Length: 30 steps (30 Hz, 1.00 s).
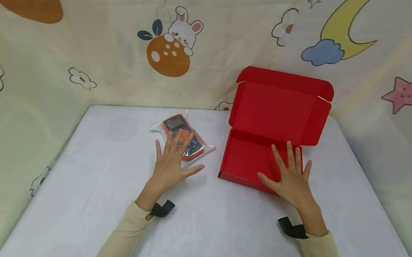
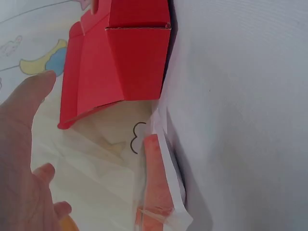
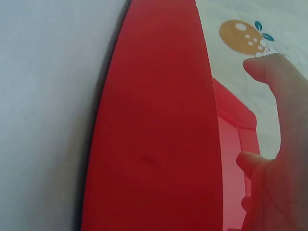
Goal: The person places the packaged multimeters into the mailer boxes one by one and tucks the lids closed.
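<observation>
Multimeter (image 1: 193,146): inside a clear bag (image 1: 209,148), lying on the surface (image 1: 221,231) close to the far edge, a bit left of the middle; outside the box.
Red box (image 1: 243,154): near the far edge too, toward the far right corner.
Lid (image 1: 272,111): up, at the back of the box.
Left hand (image 1: 168,167): spread wide, fingers apart, over the near side of the bag; holding nothing.
Right hand (image 1: 291,185): spread wide as well, over the right part of the box; holding nothing.
Done: lid lifted, multimeter and box set side by side, well apart.
Not done: multimeter not picked up, bag not off, lid not down.
How far: probably just the start.
</observation>
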Tool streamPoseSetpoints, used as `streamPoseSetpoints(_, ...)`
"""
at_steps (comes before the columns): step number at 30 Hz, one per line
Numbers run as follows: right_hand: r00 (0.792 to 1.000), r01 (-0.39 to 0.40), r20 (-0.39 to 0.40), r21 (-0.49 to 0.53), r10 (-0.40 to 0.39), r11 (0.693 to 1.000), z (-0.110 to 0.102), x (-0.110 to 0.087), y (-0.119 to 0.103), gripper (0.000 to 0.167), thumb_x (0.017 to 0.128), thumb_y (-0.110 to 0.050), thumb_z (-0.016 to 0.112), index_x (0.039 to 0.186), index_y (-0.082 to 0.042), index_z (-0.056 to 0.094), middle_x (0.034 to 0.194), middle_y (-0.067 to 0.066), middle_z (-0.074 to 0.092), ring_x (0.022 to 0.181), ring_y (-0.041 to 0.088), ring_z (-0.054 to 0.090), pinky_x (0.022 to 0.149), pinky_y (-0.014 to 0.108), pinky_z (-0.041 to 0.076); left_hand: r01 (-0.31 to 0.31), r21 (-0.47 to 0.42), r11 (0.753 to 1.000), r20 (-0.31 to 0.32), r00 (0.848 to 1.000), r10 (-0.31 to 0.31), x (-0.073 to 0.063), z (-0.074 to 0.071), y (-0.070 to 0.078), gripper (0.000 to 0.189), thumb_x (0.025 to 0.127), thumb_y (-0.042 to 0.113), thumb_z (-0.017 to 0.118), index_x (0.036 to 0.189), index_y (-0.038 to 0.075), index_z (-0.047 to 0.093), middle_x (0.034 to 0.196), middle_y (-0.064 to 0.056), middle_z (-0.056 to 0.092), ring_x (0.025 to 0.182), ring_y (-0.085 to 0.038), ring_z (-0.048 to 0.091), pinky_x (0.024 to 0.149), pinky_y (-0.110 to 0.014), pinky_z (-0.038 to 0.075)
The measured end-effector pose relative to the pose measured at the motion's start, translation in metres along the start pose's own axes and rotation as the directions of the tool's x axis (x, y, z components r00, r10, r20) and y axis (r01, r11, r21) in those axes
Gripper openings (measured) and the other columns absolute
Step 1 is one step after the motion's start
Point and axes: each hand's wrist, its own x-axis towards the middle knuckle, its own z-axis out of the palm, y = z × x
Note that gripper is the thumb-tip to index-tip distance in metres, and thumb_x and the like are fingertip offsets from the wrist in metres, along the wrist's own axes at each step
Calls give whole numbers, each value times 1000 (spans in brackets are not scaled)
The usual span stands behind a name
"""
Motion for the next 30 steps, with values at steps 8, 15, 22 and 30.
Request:
streamPoseSetpoints(8, 1000, -28, 2, 65, 28, 998, -2, -7, 14, 97, 85, -47, 67, 158, -20, 10, 162, 16, -13, 145, 47, -8, 105, 77, -3, -107, 48, 993, -26, 994, 109, 6, 0, -12, 95, 79, 66, 65, 156, 31, 20, 162, -7, 14, 150, -33, 2, 113, -65, -9)
streamPoseSetpoints(15, 994, -88, 85, 157, 75, 984, -4, -15, 30, 101, 87, -44, 68, 158, -17, 1, 161, 18, -18, 145, 47, -6, 91, 78, 32, -100, 77, 992, -17, 995, 101, 15, 5, -26, 98, 77, 67, 68, 155, 28, 24, 160, -8, 18, 149, -34, 7, 114, -65, -7)
streamPoseSetpoints(22, 987, -139, 111, 237, 115, 962, 1, -24, 42, 105, 86, -42, 69, 158, -16, -3, 160, 19, -20, 143, 52, 2, 88, 77, 35, 31, -22, 999, 5, 999, -31, 18, 12, -33, 113, 74, 66, 72, 158, 18, 12, 160, -16, 14, 149, -36, 5, 116, -63, -3)
streamPoseSetpoints(30, 982, -169, 125, 274, 139, 947, 3, -30, 47, 107, 86, -44, 68, 157, -16, -6, 160, 19, -17, 143, 51, 5, 89, 75, 38, 210, -276, 938, 0, 976, -218, 19, 24, -35, 127, 73, 57, 79, 156, 6, -3, 160, -24, 1, 147, -42, 8, 116, -59, 17)
